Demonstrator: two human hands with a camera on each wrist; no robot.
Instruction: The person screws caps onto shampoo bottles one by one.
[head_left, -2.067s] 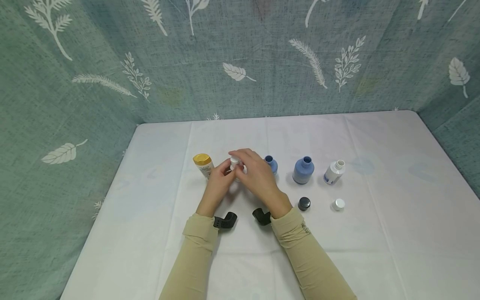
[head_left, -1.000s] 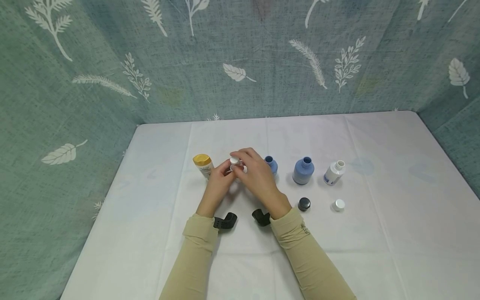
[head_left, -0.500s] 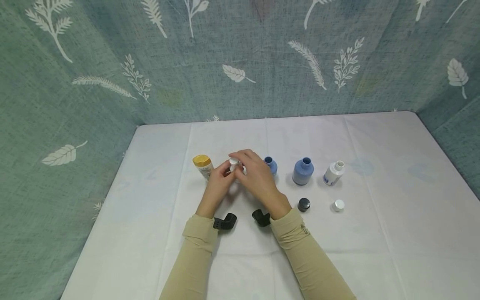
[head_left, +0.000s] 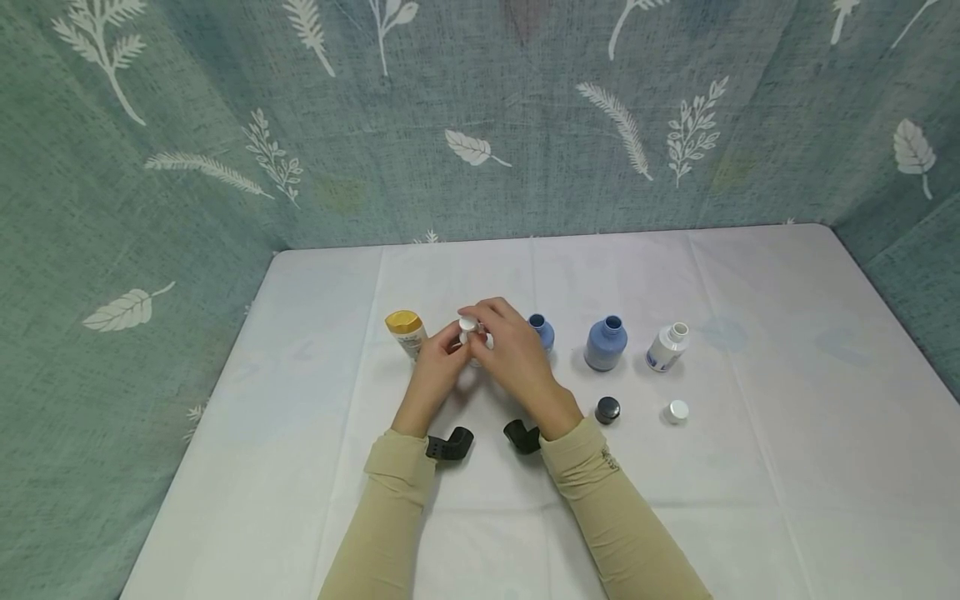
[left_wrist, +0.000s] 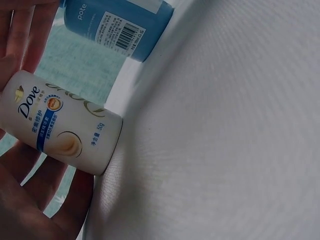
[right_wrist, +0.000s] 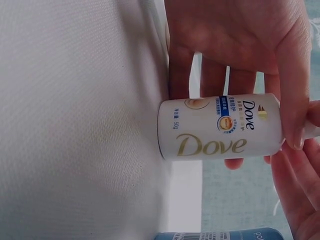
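A small white Dove bottle [right_wrist: 220, 127] stands upright on the white tablecloth, between both hands. My left hand [head_left: 437, 362] holds it near the shoulder, thumb across the front and other fingers behind. From the right side, my right hand [head_left: 517, 354] pinches the white cap [head_left: 468, 323] at the top, with thumb and index finger on opposite sides. In the left wrist view, the bottle's label [left_wrist: 55, 117] faces the camera and its top is hidden by fingers. A blue bottle [left_wrist: 117, 25] without a cap stands just beyond my right hand.
Left of the hands is a white bottle with a yellow cap [head_left: 406, 325]. To the right stand another uncapped blue bottle [head_left: 606, 343] and an uncapped white bottle [head_left: 667, 347]. A black cap [head_left: 607, 409] and a white cap [head_left: 676, 412] lie in front of them.
My right fingertips shift slightly about the white cap. The left hand stays around the bottle, and the other bottles and loose caps keep their places.
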